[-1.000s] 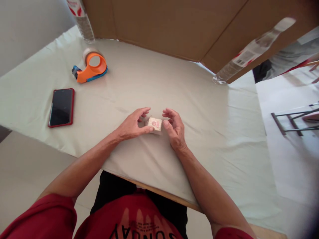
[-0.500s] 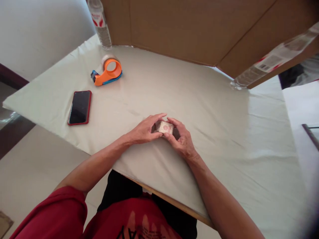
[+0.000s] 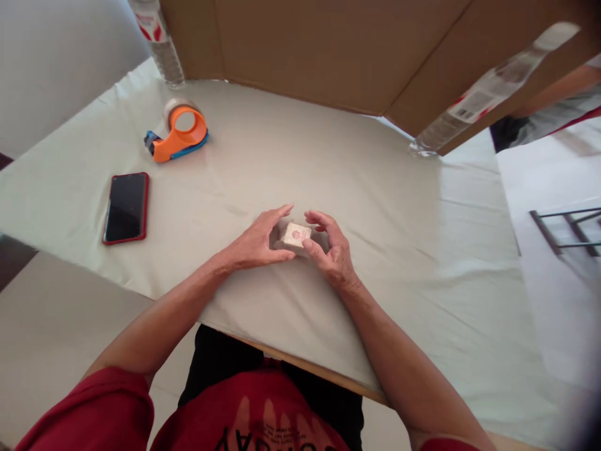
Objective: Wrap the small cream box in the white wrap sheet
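A small pale box [image 3: 297, 234] with a reddish print on its top sits on the cloth near the table's front edge. My left hand [image 3: 263, 241] curves around its left side, thumb and fingers apart. On the other side is my right hand [image 3: 332, 250], also with its fingers spread. The right thumb overlaps the box's near right corner; whether it touches cannot be made out. Neither hand is closed on the box.
A red-cased phone [image 3: 126, 208] lies at left, with an orange tape dispenser [image 3: 181, 134] beyond it. Two water bottles [image 3: 162, 53] [image 3: 469, 103] stand against a brown cardboard panel [image 3: 300, 56]. A dark metal frame [image 3: 570, 232] and another person's arm [image 3: 558, 88] appear at right.
My hands have loosened and spread apart from around the box, showing more of it. The camera view has shifted, moving the table's things leftward in the picture.
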